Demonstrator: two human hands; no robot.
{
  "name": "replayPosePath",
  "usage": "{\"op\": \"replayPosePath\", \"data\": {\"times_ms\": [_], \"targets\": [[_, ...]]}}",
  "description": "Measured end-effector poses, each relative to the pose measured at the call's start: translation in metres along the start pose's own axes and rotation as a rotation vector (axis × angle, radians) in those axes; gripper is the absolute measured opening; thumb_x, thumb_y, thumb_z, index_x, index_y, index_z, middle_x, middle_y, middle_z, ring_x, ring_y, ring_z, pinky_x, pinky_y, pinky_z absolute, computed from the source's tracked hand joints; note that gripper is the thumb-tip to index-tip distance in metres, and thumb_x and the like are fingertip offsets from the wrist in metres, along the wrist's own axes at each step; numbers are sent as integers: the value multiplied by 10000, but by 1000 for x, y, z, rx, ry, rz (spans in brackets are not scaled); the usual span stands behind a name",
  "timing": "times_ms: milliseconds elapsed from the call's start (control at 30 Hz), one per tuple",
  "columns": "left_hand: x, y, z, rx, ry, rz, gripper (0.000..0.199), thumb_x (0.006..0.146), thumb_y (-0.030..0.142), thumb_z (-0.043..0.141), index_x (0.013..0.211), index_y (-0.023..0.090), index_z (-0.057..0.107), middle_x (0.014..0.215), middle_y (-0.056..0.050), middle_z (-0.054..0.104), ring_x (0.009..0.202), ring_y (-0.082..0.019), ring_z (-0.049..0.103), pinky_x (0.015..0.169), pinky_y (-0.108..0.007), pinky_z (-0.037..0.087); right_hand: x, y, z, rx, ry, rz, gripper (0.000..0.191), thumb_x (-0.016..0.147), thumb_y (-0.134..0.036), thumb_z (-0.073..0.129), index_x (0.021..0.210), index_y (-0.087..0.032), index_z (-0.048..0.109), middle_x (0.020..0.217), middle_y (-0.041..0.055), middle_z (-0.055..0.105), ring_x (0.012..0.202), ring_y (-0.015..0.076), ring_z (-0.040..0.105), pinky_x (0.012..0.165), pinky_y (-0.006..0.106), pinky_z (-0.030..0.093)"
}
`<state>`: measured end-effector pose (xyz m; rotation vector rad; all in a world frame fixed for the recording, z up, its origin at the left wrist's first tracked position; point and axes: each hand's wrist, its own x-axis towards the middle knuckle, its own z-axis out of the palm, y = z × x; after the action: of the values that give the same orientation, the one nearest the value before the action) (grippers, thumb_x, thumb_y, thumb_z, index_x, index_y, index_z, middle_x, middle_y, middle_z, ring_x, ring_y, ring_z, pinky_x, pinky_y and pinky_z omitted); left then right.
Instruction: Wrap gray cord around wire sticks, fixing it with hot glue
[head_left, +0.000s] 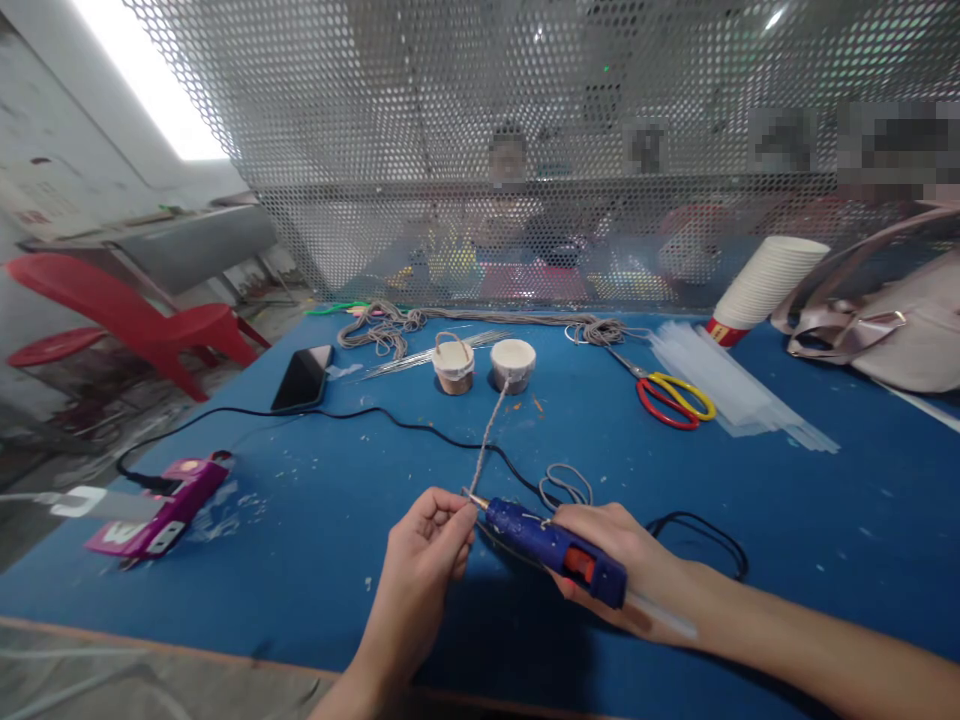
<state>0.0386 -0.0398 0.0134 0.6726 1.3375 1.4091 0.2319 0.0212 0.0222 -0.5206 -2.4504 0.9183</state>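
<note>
Between its thumb and fingers, my left hand (433, 540) pinches the near end of a thin grey cord (488, 436). That cord runs taut up to a small whitish cup (513, 366) on the table. Wrapped around a blue glue gun (556, 546) is my right hand (626, 560); the metal nozzle points left, right at the pinched cord end. A clear glue stick (660, 613) sticks out of the gun's back. Left of the whitish cup stands a second small cup (454, 366) with a brownish lower part and a looped handle.
Red-and-yellow scissors (675, 398), clear plastic sheets (739, 390) and stacked paper cups (769, 285) lie at right. Grey cord bundles (382, 328) and thin wires (427, 354) lie behind. A phone (301, 378) and purple power strip (161, 508) are left. A perforated metal screen (450, 150) closes the back; people sit beyond.
</note>
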Motion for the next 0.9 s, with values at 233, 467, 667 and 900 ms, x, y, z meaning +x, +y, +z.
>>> {"op": "replayPosePath", "data": {"times_ms": [233, 467, 667, 900], "targets": [[0, -2, -1, 22, 12, -10, 260, 701, 356, 684, 659, 153, 528, 461, 97, 376, 400, -33, 257, 381, -172, 182, 0, 2, 3, -6, 32, 0, 71, 780, -219, 526, 735, -165, 519, 626, 14, 545, 500, 108, 475, 474, 221, 345], [2, -5, -2, 38, 8, 2, 253, 713, 348, 678, 659, 155, 523, 468, 96, 383, 407, -33, 260, 381, -171, 201, -1, 2, 2, -43, 41, 4, 67, 795, -217, 512, 756, -164, 524, 632, 18, 546, 506, 112, 475, 477, 229, 343], [1, -4, -3, 43, 0, 6, 250, 720, 351, 673, 664, 153, 530, 465, 99, 365, 410, -33, 250, 383, -171, 196, -2, 6, 4, -71, 81, -41, 59, 787, -212, 515, 749, -168, 507, 616, 9, 534, 486, 105, 445, 454, 228, 318], [2, -7, -5, 72, -8, 10, 253, 738, 359, 655, 660, 153, 530, 455, 99, 350, 415, -38, 255, 393, -170, 209, -3, 9, 7, -94, 76, -68, 28, 756, -186, 532, 757, -162, 516, 612, 1, 517, 488, 105, 432, 456, 233, 308]]}}
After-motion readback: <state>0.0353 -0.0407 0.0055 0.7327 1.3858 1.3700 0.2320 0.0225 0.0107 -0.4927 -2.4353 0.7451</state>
